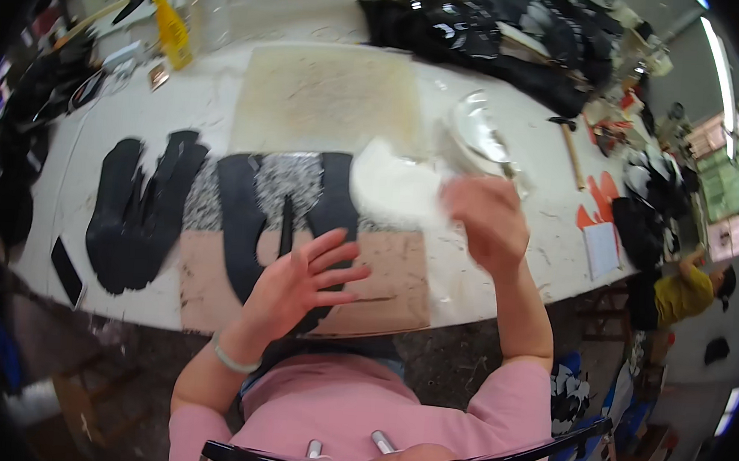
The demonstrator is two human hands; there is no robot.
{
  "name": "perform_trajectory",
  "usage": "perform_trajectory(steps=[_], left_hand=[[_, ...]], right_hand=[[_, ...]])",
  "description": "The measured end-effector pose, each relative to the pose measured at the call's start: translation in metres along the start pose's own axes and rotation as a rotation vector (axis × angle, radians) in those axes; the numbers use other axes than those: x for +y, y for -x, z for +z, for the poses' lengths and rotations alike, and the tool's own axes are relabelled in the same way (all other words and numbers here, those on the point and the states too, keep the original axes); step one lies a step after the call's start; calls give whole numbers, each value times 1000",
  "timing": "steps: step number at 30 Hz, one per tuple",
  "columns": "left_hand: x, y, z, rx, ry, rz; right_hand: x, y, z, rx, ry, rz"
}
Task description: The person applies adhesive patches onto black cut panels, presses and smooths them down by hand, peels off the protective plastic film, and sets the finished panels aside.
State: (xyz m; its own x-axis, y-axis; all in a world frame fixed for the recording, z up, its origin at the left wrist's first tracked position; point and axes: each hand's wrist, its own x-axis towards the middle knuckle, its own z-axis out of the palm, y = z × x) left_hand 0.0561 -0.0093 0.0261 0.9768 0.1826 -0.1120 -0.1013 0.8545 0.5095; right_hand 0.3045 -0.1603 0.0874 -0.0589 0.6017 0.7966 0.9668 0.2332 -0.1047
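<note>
- The bare left hand is over the lower part of a dark grey-black, U-shaped flat piece; its fingers are spread apart with nothing between them. Whether they touch the piece cannot be told.
- The bare right hand is raised to the right of that piece, its fingers curled and blurred by motion; whether they are clamped on something cannot be told.
- Just beside the right hand's fingers is a smooth white, rounded shape, also blurred; whether it is held or lies free cannot be told.
- The U-shaped piece lies in front of the person, its upper part across a black-and-white speckled strip and its lower part on a pinkish-tan rectangular board. A slender black strip lies between its two limbs.
- To its left, apart from it, a second dark, two-limbed flat piece lies on the white worktop.
- Beyond the speckled strip lies a translucent yellowish square sheet.
- Beyond the right hand stands a round, shiny whitish dish.
- Farther right, a hammer with a wooden handle lies near flat orange pieces.
- At the far left stands a yellow bottle.
</note>
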Motion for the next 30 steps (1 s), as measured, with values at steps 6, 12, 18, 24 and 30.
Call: perform_trajectory(steps=[6,12,18,24,30], left_hand=[[-2,-4,-6,160,-94,11],[-17,1,-3,248,-317,-20],[-36,7,8,127,-592,123],[-33,17,11,98,-836,-30],[-28,16,11,115,-404,-91]], right_hand=[[-52,17,15,-332,-210,-72],[-67,25,37,-297,-245,324],[-76,11,49,-146,-257,439],[-61,3,42,-246,-580,579],[-67,8,49,-232,-396,207]])
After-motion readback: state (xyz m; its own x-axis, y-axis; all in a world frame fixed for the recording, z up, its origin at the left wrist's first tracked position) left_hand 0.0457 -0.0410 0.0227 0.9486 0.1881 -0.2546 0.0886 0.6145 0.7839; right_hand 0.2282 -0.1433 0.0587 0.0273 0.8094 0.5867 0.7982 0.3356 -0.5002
